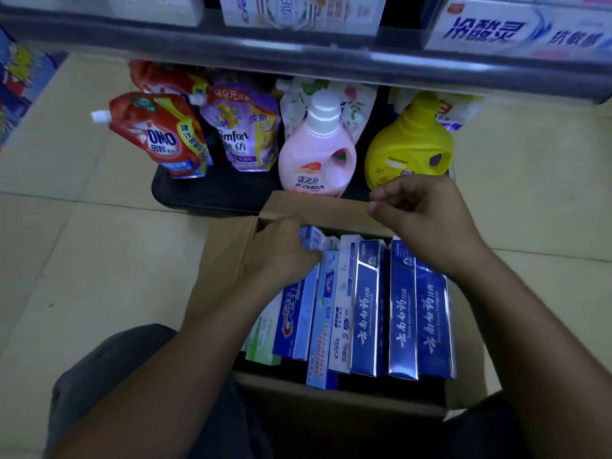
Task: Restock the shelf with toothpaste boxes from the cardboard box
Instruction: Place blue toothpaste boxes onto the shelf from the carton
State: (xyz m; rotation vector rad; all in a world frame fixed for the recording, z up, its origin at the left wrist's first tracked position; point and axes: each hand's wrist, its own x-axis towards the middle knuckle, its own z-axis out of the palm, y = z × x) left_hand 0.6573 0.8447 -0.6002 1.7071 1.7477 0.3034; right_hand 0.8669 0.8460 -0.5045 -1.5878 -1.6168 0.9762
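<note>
Left hand (281, 253) grips a Crest toothpaste box (298, 313) inside the cardboard box (225, 260); right hand (420, 213) relaxed, empty.

Shop: shelf (298, 58) w/ detergent pouches (159, 134), bottles (316, 154).

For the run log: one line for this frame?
left hand: grips Crest toothpaste box | right hand: at cardboard box far flap, grip unclear

The left hand (281, 256) hides the top of a Crest box (298, 313), the shelf boxes (516, 28) above are blurry and cut off, and whether the right hand (427, 220) holds anything is unclear
</note>
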